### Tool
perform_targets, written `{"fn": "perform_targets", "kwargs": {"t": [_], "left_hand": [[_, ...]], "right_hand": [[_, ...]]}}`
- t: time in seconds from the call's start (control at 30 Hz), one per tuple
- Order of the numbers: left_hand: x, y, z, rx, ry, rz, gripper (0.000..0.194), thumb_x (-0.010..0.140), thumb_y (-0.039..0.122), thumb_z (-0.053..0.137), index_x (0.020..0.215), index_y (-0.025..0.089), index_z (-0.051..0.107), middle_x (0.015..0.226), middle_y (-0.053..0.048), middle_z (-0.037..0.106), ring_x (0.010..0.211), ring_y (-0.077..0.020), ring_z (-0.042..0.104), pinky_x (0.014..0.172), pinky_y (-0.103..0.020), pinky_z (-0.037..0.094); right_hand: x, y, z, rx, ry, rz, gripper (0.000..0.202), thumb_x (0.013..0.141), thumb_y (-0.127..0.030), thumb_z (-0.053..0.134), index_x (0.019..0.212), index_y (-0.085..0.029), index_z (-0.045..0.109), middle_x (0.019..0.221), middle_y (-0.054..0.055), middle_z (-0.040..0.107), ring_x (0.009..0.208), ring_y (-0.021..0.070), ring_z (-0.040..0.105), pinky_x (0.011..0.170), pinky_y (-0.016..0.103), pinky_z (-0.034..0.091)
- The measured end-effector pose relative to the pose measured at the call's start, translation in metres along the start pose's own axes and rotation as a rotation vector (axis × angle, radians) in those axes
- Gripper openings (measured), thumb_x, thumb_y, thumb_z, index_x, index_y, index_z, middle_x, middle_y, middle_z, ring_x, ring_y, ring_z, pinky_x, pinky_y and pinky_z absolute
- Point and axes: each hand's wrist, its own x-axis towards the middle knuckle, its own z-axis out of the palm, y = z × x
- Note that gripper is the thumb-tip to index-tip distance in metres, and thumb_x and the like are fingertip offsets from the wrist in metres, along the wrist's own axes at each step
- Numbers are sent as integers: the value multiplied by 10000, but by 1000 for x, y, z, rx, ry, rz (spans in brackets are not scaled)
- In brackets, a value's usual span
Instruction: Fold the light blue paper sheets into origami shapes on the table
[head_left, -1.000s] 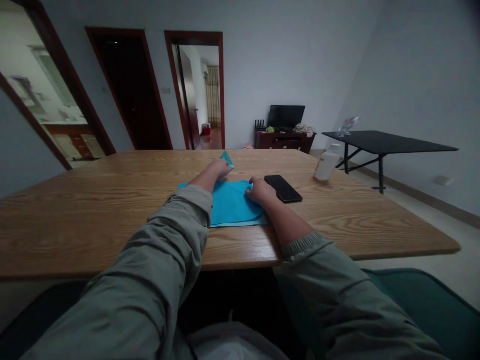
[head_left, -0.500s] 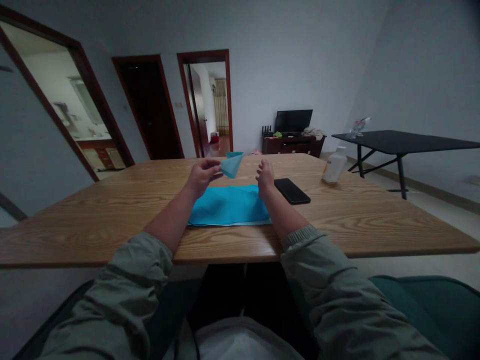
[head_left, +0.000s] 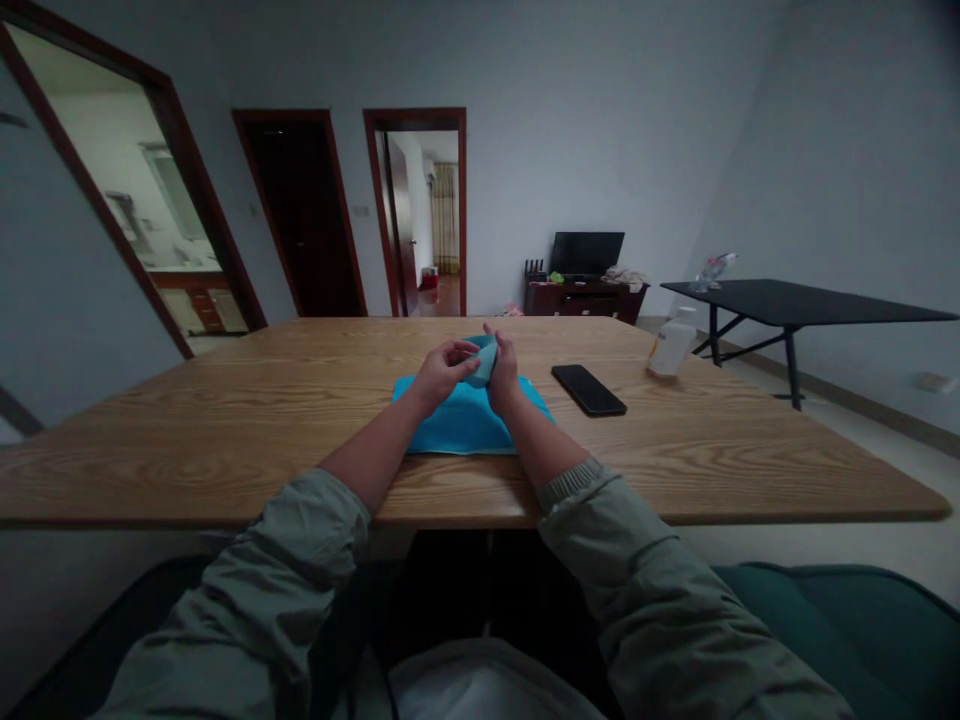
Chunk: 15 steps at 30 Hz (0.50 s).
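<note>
A small folded light-blue paper piece [head_left: 484,362] is between my two hands, above the table. My left hand [head_left: 444,368] grips its left side with thumb and fingers. Against its right side lies my right hand [head_left: 504,370], with the fingers pointing up and partly wrapped round it. Beneath both hands, bright blue sheets [head_left: 469,420] lie flat near the front edge of the table; my forearms cover parts of them.
On the wooden table [head_left: 300,410], a black phone [head_left: 589,389] lies right of the sheets. A white bottle [head_left: 673,345] stands farther right. Beyond are a black table [head_left: 802,302] and a television [head_left: 589,254] on a dark cabinet.
My right hand has come left onto the paper piece, which it did not touch before. My left hand has moved right with the piece.
</note>
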Motion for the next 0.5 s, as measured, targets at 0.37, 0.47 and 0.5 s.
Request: {"fn": "perform_targets", "kwargs": {"t": [0.37, 0.47, 0.5], "left_hand": [[-3, 1, 7, 202, -6, 59, 291, 760, 326, 622, 979, 135, 635, 962, -71, 670, 878, -173, 610, 760, -287, 497], [-3, 6, 0, 138, 31, -20, 366, 805, 400, 563, 1075, 153, 590, 1019, -82, 648, 778, -146, 614, 608, -241, 508], [-1, 6, -5, 130, 69, -23, 377, 813, 412, 550, 1095, 163, 574, 1053, -84, 636, 754, -137, 615, 579, -231, 505]], "right_hand": [[6, 10, -4, -16, 66, 180, 381, 739, -270, 474, 1102, -215, 575, 818, -18, 630, 752, 159, 591, 649, 265, 498], [6, 2, -4, 29, 93, 229, 395, 752, -281, 447, 1126, -210, 554, 803, -3, 638, 679, 167, 592, 579, 277, 496], [5, -1, -5, 40, 107, 249, 397, 758, -291, 439, 1131, -208, 547, 798, 3, 639, 658, 172, 591, 561, 285, 496]]}}
